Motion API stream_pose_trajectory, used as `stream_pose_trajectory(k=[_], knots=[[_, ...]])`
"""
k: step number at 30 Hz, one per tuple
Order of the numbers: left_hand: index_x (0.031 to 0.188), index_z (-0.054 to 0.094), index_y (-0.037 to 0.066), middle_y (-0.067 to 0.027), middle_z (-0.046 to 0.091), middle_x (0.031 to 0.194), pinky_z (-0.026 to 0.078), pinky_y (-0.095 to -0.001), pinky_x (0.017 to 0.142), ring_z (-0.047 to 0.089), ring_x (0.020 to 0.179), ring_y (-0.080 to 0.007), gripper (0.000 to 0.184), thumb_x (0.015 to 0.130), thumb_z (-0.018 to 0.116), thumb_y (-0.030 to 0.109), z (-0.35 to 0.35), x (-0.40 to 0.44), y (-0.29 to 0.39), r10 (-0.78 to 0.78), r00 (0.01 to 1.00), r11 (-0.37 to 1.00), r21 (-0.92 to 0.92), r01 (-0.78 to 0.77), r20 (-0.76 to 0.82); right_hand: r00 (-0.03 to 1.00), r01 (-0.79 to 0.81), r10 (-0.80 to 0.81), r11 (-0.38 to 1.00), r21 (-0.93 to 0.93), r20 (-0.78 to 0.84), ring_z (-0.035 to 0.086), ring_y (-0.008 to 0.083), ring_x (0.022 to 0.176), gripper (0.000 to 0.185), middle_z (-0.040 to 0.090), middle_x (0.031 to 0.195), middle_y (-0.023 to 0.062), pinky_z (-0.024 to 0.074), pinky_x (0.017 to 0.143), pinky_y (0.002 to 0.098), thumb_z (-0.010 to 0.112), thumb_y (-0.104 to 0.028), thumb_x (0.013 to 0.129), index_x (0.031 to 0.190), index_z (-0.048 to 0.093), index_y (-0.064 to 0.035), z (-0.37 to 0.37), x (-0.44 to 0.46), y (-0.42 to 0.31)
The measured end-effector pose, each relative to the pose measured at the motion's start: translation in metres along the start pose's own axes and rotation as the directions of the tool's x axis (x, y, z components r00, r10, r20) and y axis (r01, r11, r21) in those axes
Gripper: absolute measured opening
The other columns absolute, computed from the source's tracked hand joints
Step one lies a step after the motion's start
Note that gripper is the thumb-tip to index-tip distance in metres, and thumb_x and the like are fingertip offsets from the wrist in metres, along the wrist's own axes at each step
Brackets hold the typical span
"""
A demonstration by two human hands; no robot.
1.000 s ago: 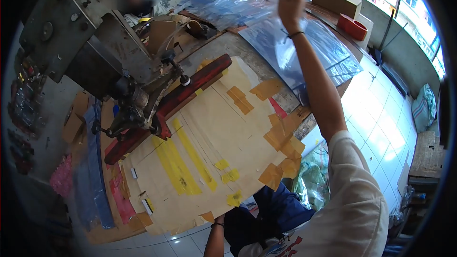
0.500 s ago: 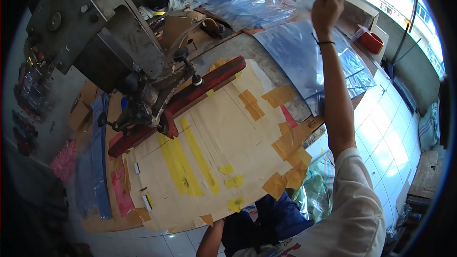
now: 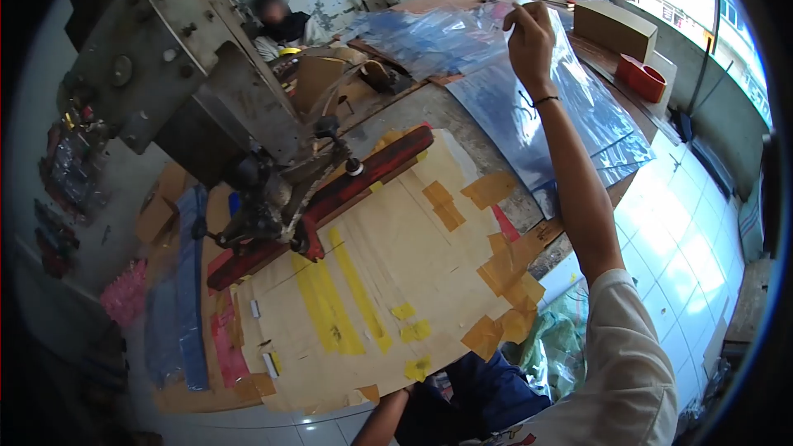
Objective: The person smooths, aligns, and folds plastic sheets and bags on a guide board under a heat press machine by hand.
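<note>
My right hand [image 3: 531,40] is stretched far out over the blue-tinted pile of plastic sheets [image 3: 504,107], fingers curled in a pinch. A shiny clear plastic sheet [image 3: 565,54] lies against it and runs down onto the pile; its edge appears to be in my fingertips, though the exact grip is small. At the near edge of the paper-covered board [image 3: 396,256], my left hand [image 3: 401,396] reaches underneath, its fingers hidden. Yellow and brown tape patches cover parts of the board. A dark red bar [image 3: 372,167] on the machine head [image 3: 248,173] sits across the board's far side.
Another person [image 3: 285,21] is behind the machine. More clear plastic sheets [image 3: 438,37] cover the far table. A cardboard box [image 3: 615,26] and a red tape roll [image 3: 641,78] stand at the right. Blue plastic strips [image 3: 194,281] hang at the left.
My right hand has moved left and lower, bringing the clear sheet down over the pile. The view has shifted slightly; my left hand stays at the board's near edge.
</note>
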State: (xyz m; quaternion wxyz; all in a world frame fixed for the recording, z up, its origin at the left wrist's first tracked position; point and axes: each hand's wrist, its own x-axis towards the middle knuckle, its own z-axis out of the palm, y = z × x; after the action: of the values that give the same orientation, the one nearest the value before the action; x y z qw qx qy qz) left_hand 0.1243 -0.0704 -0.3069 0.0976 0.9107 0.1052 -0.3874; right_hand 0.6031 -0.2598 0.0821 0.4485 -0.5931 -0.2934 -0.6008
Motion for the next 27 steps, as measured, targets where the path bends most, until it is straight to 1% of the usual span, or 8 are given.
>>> stream_pose_trajectory(k=[3,5,7,9,13,21,24,27], knots=[[0.113,0.070,0.005,-0.0183,0.072,0.112,0.049,-0.0481,0.097,0.067,0.104,-0.0388,0.040,0.098,0.054,0.039,-0.037,-0.072,0.048,0.183,0.936,0.979,0.031,-0.201,0.302,0.999,-0.041,0.041,0.999,0.010,-0.020,0.063,0.0275,0.084,0.018,0.056,0.091,0.0084,0.0501,0.074,0.0379,0.058,0.010,0.082,0.078,0.064,-0.0058,-0.004,0.003,-0.005],[0.114,0.070,0.004,-0.0177,0.072,0.112,0.050,-0.0455,0.095,0.067,0.103,-0.0382,0.037,0.100,0.055,0.035,-0.052,-0.148,0.061,0.394,0.919,0.915,-0.104,-0.389,0.029,0.999,-0.036,0.036,0.999,0.018,-0.039,0.063,0.0276,0.084,0.018,0.056,0.091,0.0086,0.0504,0.075,0.0382,0.059,0.010,0.082,0.079,0.064,-0.0060,-0.003,0.003,-0.012],[0.117,0.070,0.004,-0.0150,0.072,0.111,0.053,-0.0417,0.092,0.069,0.101,-0.0341,0.030,0.100,0.058,0.026,-0.123,-0.240,0.079,0.682,0.709,0.606,-0.402,-0.686,-0.181,0.998,0.043,-0.040,0.998,0.046,-0.058,0.063,0.0277,0.084,0.017,0.056,0.091,0.0091,0.0506,0.075,0.0386,0.059,0.010,0.081,0.079,0.065,-0.0062,0.004,0.000,-0.008],[0.112,0.073,0.003,-0.0184,0.073,0.101,0.056,-0.0427,0.082,0.071,0.093,-0.0353,0.028,0.092,0.063,0.021,-0.203,-0.305,0.075,0.854,0.508,0.412,-0.448,-0.793,-0.113,0.999,0.024,-0.025,0.999,0.048,0.035,0.062,0.0299,0.085,0.017,0.054,0.091,0.0099,0.0503,0.075,0.0403,0.061,0.010,0.079,0.079,0.064,-0.0066,0.007,-0.008,-0.013],[0.118,0.071,0.007,-0.0108,0.072,0.113,0.057,-0.0380,0.085,0.071,0.098,-0.0258,0.027,0.091,0.068,0.013,-0.287,-0.321,0.084,0.670,0.589,0.669,0.024,-0.743,-0.452,0.990,0.016,-0.028,0.996,0.091,0.136,0.060,0.0310,0.085,0.015,0.051,0.089,0.0100,0.0496,0.074,0.0418,0.062,0.008,0.077,0.078,0.063,-0.0069,0.015,-0.016,-0.022],[0.105,0.072,0.002,-0.0165,0.069,0.099,0.054,-0.0397,0.084,0.068,0.090,-0.0333,0.023,0.088,0.071,0.016,-0.440,-0.098,0.190,0.487,-0.185,0.529,0.457,-0.715,-0.854,0.928,0.056,-0.087,0.994,0.096,0.362,0.059,0.0305,0.086,0.010,0.052,0.088,0.0094,0.0492,0.076,0.0411,0.064,0.002,0.075,0.076,0.062,-0.0079,0.022,-0.042,-0.020],[0.096,0.075,0.001,-0.0182,0.069,0.099,0.052,-0.0440,0.088,0.067,0.096,-0.0364,0.022,0.085,0.075,0.020,-0.462,-0.036,0.214,0.557,0.004,0.560,0.373,-0.740,-0.830,0.878,0.075,-0.139,0.985,0.156,0.458,0.058,0.0297,0.089,0.007,0.052,0.089,0.0090,0.0482,0.076,0.0395,0.067,-0.006,0.074,0.078,0.062,-0.0089,0.025,-0.049,-0.018],[0.090,0.077,0.001,-0.0193,0.069,0.096,0.052,-0.0453,0.090,0.066,0.097,-0.0371,0.023,0.083,0.077,0.023,-0.459,-0.020,0.224,0.467,-0.144,0.574,0.423,-0.701,-0.873,0.863,0.150,-0.210,0.975,0.164,0.460,0.057,0.0284,0.089,0.008,0.052,0.092,0.0085,0.0477,0.075,0.0386,0.067,-0.008,0.073,0.078,0.061,-0.0088,0.041,-0.061,0.004]])
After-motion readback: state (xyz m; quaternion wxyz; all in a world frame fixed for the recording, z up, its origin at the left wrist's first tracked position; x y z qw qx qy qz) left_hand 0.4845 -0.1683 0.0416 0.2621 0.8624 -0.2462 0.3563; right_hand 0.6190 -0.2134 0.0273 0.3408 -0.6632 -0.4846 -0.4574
